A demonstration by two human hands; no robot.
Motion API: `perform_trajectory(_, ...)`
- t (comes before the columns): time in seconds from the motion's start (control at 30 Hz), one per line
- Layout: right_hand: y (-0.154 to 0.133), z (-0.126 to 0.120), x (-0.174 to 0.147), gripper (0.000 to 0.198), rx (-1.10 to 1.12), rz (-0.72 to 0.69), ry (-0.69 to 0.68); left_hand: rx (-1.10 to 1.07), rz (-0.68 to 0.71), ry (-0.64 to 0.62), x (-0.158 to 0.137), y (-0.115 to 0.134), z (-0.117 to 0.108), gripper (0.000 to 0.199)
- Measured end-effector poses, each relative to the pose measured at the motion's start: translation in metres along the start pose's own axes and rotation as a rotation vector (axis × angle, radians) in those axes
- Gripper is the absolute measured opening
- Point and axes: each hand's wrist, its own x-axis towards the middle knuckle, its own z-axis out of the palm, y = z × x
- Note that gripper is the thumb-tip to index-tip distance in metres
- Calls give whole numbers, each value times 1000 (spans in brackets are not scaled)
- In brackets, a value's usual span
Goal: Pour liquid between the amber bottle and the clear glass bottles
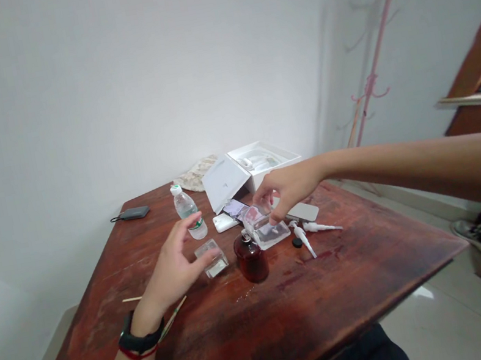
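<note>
My left hand is open, thumb and fingers apart, over a small clear square container. Nothing shows in its grasp. My right hand hangs above a clear plastic tray, its fingers bent downward and the thumb apart from them. I see nothing held there; whether a fingertip touches the plastic is unclear. Between the two hands stands a dark brown bottle, upright, with a shiny neck and something whitish beside it. Right of the tray lie two white nozzle-like pieces and a small black cap.
A clear water bottle stands behind my left hand. Farther back are an open white box, a phone and a cloth. A dark power bank lies far left. Thin sticks lie near my left wrist.
</note>
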Motion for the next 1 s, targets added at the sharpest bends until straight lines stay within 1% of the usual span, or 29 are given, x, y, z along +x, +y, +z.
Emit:
perform_trajectory(0.03, -1, 0, 0, 54, 8, 9, 1, -22, 45, -100, 8, 12, 10, 84)
perform_trajectory(0.07, -2, 0, 0, 54, 14, 16, 3, -48, 80, -173, 15, 21, 19, 97)
perform_trajectory(0.1, -2, 1, 0, 53, 16, 20, 6, -71, 104, -209, 21, 27, 28, 105)
perform_trajectory(0.13, -2, 1, 0, 53, 14, 20, 11, -82, 116, -244, 27, 31, 36, 108)
perform_trajectory(0.17, -2, 1, 1, 52, 7, 18, 19, -100, 129, -243, 32, 33, 43, 109)
perform_trajectory(0.2, -1, 1, 2, 51, -3, 13, 25, -123, 138, -231, 37, 34, 48, 105)
perform_trajectory(0.3, 2, 1, 4, 51, -16, 2, 33, -208, 130, -182, 47, 34, 59, 75)
perform_trajectory(0.37, 4, 2, 5, 50, -16, 6, 36, -293, 102, -173, 52, 31, 63, 61)
perform_trajectory(0.4, 5, 3, 5, 50, -17, 10, 40, -343, 86, -177, 53, 29, 64, 59)
perform_trajectory(0.5, 8, 5, 4, 52, -17, 9, 55, -442, 70, -205, 56, 23, 67, 61)
perform_trajectory(0.63, 10, 9, 0, 52, -13, -21, 70, -437, 67, -222, 56, 18, 70, 56)
perform_trajectory(0.77, 8, 12, -3, 50, 14, -18, 75, -475, 17, -209, 54, 20, 71, 52)
perform_trajectory(0.9, 10, 18, -7, 60, 67, -5, 114, -575, -25, -217, 52, 24, 70, 47)
perform_trajectory(1.0, 16, 25, -11, 74, 112, 26, 158, -571, -21, -189, 50, 24, 70, 48)
